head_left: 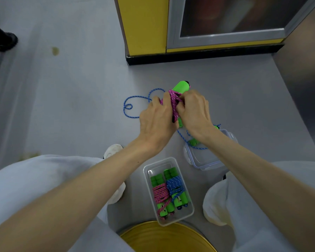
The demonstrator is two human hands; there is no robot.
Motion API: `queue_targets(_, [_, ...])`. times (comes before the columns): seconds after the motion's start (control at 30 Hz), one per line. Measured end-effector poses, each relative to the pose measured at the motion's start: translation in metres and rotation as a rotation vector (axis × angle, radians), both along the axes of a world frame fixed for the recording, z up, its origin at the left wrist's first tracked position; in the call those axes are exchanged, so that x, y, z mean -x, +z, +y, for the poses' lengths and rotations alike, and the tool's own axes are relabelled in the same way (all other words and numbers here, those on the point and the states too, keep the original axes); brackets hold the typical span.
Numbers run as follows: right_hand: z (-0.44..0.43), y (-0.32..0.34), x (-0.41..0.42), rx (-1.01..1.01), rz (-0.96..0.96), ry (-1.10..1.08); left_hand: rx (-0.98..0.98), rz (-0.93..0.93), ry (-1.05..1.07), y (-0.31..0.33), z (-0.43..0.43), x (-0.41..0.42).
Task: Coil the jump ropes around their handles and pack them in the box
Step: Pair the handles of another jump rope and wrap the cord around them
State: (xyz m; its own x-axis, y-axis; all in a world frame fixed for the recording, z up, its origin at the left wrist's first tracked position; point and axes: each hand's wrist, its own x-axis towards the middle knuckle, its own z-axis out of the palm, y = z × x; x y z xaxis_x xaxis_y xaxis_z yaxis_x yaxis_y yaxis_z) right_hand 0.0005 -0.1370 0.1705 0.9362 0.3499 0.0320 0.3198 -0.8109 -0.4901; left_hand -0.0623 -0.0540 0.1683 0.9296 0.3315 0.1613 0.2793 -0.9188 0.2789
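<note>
- Indoors, this one: a smooth grey floor (71,97), stained in spots. It is some plain public or activity room, exact kind unclear.
- Straight ahead, a yellow wall panel (144,24) over black skirting (198,56).
- Beside it, a metal-framed glass pane (235,15), door-like.

Grey floor (71,106) holds box (147,180), lid (200,159), blue rope (125,111).
</note>
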Motion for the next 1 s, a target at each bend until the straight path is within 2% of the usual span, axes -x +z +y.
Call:
queue_targets(0.1, [-0.004, 0.001, -0.004, -0.095, 0.040, 0.040, 0.026, 0.050, 0.011, 0.002, 0.002, 0.000])
queue_targets(0.3, [-0.014, 0.007, -0.014, -0.156, 0.260, 0.083, 0.065, 0.116, -0.045, 0.006, 0.008, 0.004])
queue_targets(0.43, [-0.012, 0.009, -0.012, -0.052, 0.163, 0.074, 0.076, 0.094, -0.040, 0.005, 0.007, 0.006])
queue_targets(0.53, [-0.014, 0.009, -0.015, -0.033, 0.182, 0.061, 0.078, 0.095, -0.034, 0.005, 0.005, 0.006])
queue_targets(0.87, [-0.007, 0.003, -0.004, -0.236, 0.275, -0.144, -0.054, 0.035, -0.024, 0.002, 0.001, -0.001])
queue_targets(1.0, [-0.002, 0.000, -0.002, -0.320, 0.380, -0.274, -0.110, 0.063, -0.030, 0.001, -0.001, 0.000])
